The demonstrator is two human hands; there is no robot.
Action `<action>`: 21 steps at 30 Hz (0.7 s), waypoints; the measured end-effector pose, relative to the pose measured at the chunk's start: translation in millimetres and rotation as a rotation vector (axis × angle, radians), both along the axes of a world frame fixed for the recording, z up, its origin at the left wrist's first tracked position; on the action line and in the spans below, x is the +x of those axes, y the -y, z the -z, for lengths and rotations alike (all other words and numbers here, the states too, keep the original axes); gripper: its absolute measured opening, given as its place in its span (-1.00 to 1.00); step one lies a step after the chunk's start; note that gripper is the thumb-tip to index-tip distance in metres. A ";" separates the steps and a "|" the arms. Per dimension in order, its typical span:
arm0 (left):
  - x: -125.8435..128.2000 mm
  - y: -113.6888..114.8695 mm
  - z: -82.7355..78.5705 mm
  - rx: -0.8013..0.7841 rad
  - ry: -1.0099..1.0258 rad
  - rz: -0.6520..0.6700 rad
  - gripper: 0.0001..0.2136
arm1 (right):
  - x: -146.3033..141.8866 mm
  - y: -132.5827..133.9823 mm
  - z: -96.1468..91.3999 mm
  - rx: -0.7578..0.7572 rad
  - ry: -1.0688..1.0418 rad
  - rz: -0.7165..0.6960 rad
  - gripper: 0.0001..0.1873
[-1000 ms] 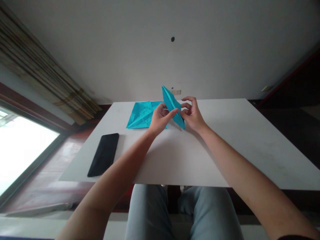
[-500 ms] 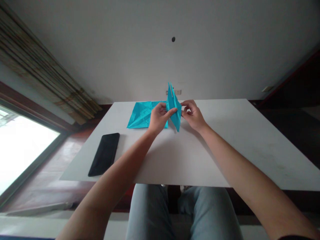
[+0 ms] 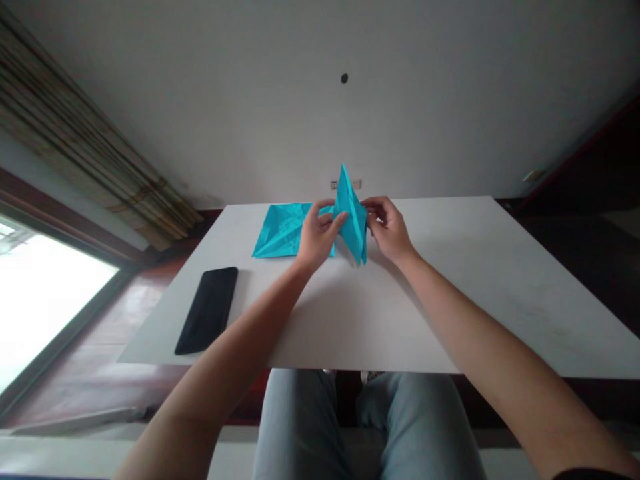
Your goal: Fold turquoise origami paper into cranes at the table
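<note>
folded paper point(image 3: 351, 223) turned broadside, fingers point(image 3: 321, 205) pinching edges

A white table point(image 3: 450, 280) is standing against a pale wall point(image 3: 225, 100). A black phone point(image 3: 207, 309) is lying flat near the table's left edge, face up or down, I cannot tell. A creased blue paper sheet point(image 3: 280, 230) is lying flat at the far side of the table, well apart from the phone. A small dark spot point(image 3: 344, 79) is showing high on the wall, and a socket plate point(image 3: 356, 183) is sitting low on it. A striped curtain point(image 3: 90, 160) is hanging at the left, beside a bright window point(image 3: 45, 293).
</note>
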State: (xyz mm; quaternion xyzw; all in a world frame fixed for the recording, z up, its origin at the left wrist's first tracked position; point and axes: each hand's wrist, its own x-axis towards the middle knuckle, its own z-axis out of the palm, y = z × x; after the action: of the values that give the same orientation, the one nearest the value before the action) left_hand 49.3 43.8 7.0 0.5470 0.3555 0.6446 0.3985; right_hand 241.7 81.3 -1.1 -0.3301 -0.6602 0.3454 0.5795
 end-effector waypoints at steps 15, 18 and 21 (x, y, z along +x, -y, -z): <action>-0.4 7.8 0.7 -0.069 -0.190 -0.116 -0.42 | 0.8 14.2 -15.9 0.030 0.015 -0.022 -0.57; -0.9 3.7 4.2 -0.065 -0.179 -0.094 -0.53 | 1.6 12.9 -15.0 0.033 0.011 0.003 -0.55; -2.8 -1.4 7.0 -0.050 -0.146 -0.071 -0.64 | 2.8 10.4 -14.1 0.027 0.013 0.026 -0.54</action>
State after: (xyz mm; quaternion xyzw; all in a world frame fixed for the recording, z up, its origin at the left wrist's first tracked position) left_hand 46.5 45.1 -0.1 0.5696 0.4187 0.6078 0.3619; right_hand 244.5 71.0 13.0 -0.3331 -0.6642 0.3266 0.5841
